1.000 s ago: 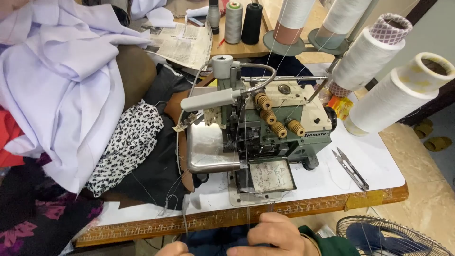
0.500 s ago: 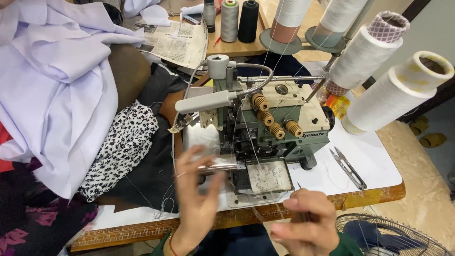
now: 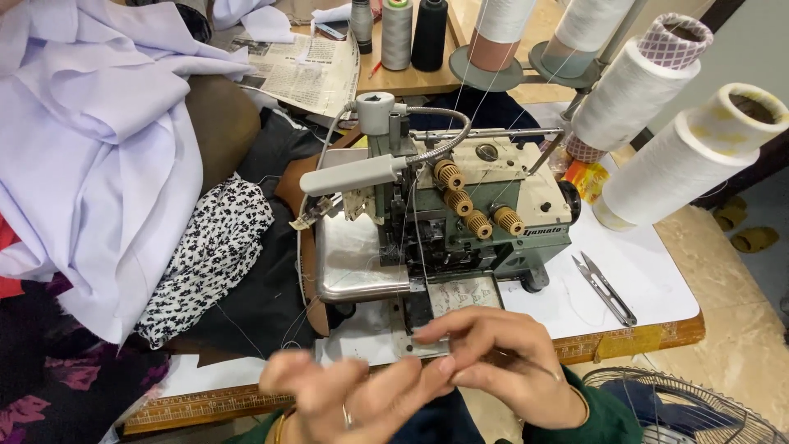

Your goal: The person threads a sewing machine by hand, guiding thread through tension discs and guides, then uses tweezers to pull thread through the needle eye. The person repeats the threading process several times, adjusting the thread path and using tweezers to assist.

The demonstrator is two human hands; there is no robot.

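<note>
So, quick rundown, everything placed off the grey-green overlock sewing machine:
Left hand: the left hand is just in front of the machine at the table edge, fingers loosely spread and motion-blurred, gold ring showing; can't tell if it's pinching anything.
Right hand: the right hand is right next to it, fingertips drawn together near the left fingers; maybe on a thin thread, honestly too blurry to say.
Machine plate: shiny metal bed on the machine's left side, bare.
Snips: small metal thread snips lie on the white tabletop to the machine's right, well clear of both hands.
Thread: big white thread cones up right of the machine.
Fabric: black-and-white floral print cloth and pale lilac fabric pile heaped off to the machine's left.
</note>
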